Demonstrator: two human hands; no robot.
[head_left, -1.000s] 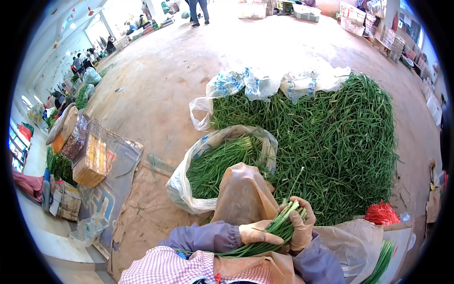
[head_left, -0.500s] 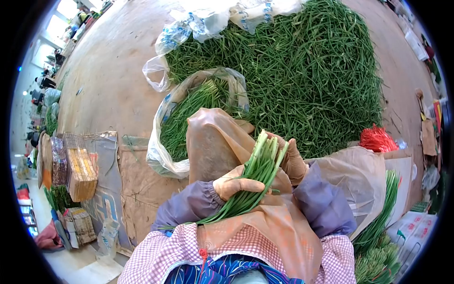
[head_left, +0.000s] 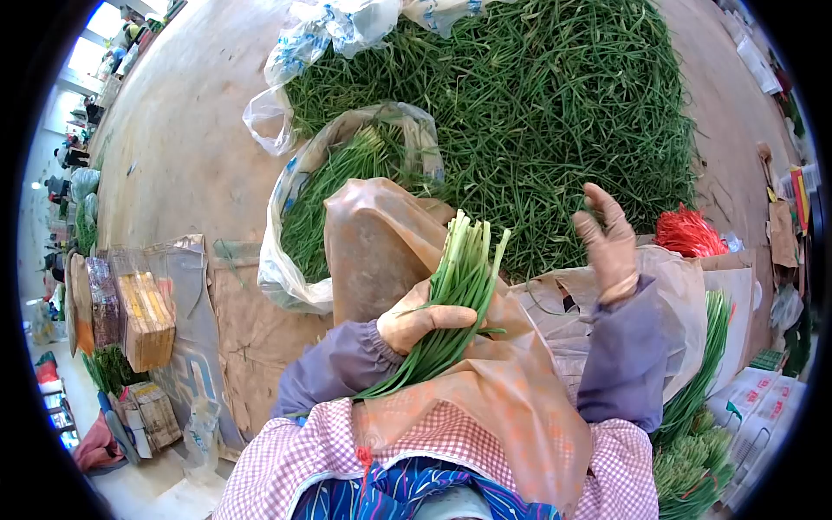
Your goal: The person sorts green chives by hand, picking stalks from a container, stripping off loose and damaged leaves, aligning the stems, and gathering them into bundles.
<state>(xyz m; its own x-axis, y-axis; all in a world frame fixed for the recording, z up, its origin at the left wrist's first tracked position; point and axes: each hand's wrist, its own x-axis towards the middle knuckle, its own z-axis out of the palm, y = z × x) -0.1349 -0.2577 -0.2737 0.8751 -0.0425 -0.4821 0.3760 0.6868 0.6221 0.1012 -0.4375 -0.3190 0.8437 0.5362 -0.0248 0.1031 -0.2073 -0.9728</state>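
Over my lap, my left hand (head_left: 422,322) is closed around a bunch of garlic chives (head_left: 464,273), the pale cut ends pointing up and away from me. The green leaves trail down toward my left sleeve. My right hand (head_left: 610,238) is raised off to the right, empty, with its thumb and fingers apart. Beyond it spreads a big loose heap of chives (head_left: 563,113); the red ties (head_left: 687,234) lie to its right. A plastic bag (head_left: 270,260) with more chives inside stands open beside my covered left knee (head_left: 381,234).
Cardboard (head_left: 264,334) covers the floor at my left, near stacked boxes (head_left: 147,321). At my lower right are finished-looking bundles of chives (head_left: 693,468) and a white printed carton (head_left: 763,399). Crumpled plastic (head_left: 338,26) edges the heap. People are far off at left.
My right hand has left the bunch and moved right and up, its fingers spreading. My left hand still grips the chives, shifted slightly left.
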